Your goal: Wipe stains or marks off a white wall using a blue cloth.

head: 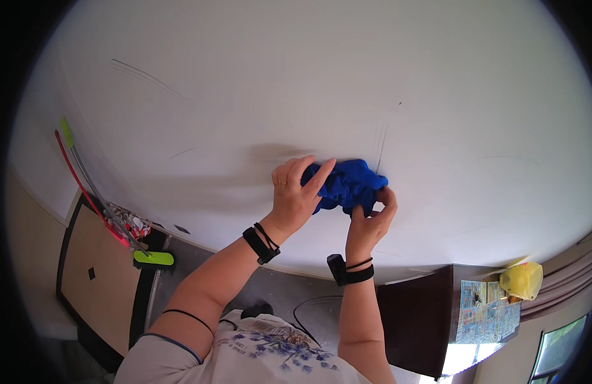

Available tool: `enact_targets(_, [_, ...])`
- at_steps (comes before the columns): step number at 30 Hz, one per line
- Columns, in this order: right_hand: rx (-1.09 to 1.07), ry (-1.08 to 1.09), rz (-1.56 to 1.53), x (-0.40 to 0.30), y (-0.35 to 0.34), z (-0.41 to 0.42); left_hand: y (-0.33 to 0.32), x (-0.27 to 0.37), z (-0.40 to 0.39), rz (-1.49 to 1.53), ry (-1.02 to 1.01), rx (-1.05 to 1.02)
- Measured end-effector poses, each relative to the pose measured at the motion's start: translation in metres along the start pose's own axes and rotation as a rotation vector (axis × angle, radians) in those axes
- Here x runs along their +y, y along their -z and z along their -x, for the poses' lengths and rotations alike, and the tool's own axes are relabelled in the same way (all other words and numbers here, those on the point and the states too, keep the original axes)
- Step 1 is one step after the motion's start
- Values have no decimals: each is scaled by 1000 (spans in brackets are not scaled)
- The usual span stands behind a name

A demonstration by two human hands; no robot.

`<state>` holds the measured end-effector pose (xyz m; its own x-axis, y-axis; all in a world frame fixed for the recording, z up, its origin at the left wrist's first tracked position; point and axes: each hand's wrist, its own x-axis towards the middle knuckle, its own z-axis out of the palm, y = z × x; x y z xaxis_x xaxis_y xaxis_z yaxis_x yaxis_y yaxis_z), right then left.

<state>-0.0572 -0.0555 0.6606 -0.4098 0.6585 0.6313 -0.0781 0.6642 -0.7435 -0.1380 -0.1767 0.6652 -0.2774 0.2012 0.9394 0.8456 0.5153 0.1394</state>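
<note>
A crumpled blue cloth (345, 185) is bunched up in front of a white wall (296, 72). My left hand (296, 187) grips its left end, fingers spread over the folds. At the lower right edge of the cloth, my right hand (373, 223) pinches it between thumb and fingers. Whether the cloth touches the wall I cannot tell. Just above the cloth, a dark scuff mark (382, 149) runs up the wall.
A green broom (153, 258) and a red-handled tool (85, 189) lean on the wall at left, by a pile of litter (130, 223). At right stands a dark cabinet (413, 321) bearing a yellow plastic bag (521, 281). A black cable (298, 307) lies on the grey floor (190, 254).
</note>
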Motion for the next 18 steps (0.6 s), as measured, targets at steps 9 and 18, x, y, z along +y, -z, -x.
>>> enact_targets(9, [-62,538,161,-17,-39,5,3,-8,23,174,193,5])
enact_targets(18, [-371,419,154,58,-54,80,-10,-34,132,201,319,-271])
